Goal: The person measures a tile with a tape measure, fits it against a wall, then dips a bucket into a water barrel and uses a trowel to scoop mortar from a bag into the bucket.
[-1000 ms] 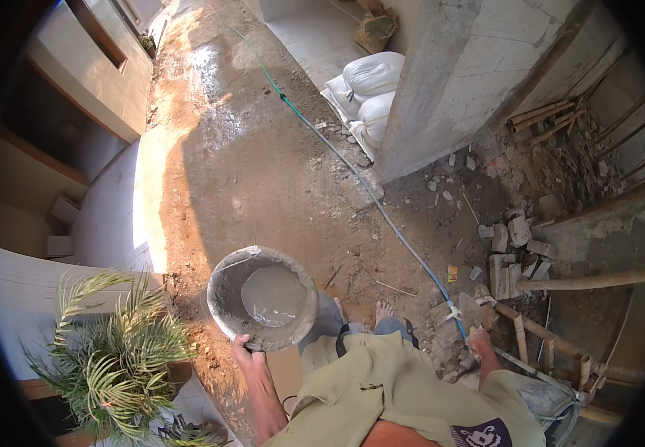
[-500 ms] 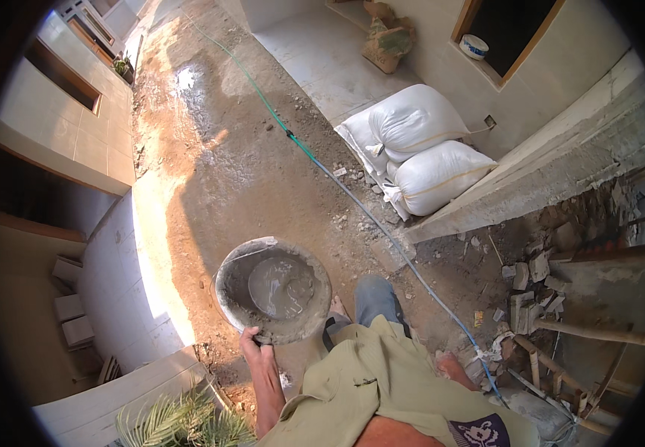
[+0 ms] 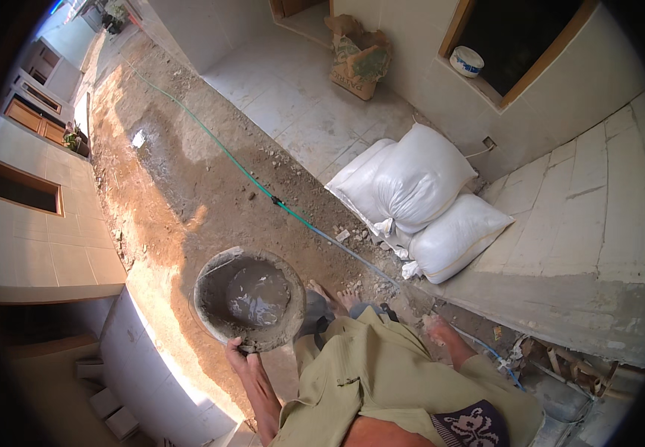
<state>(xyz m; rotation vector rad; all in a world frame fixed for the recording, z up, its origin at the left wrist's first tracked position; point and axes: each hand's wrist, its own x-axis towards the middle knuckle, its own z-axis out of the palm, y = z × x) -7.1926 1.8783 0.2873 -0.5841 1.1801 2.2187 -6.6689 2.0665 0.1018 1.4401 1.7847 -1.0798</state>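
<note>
My left hand is closed on the near rim of a round bucket, its fingers curled over the edge. The bucket is crusted with grey mortar and hangs a little in front of me, to the left of my legs. Inside, wet grey mortar with a shiny surface lies at the bottom. A thin wire handle rests across the far side of the rim. My right hand hangs away from my body on the right, with nothing visible in it and its fingers loosely apart.
A hose runs along the dirt path. Stacked white sacks sit at the right beside a low wall. A torn paper bag stands on the tiled porch. A tub rests on the windowsill. Blocks lie lower left.
The view has turned, and more of the path and the far buildings shows. I have stepped forward, with the bucket still in my left hand. My right arm has swung forward.
</note>
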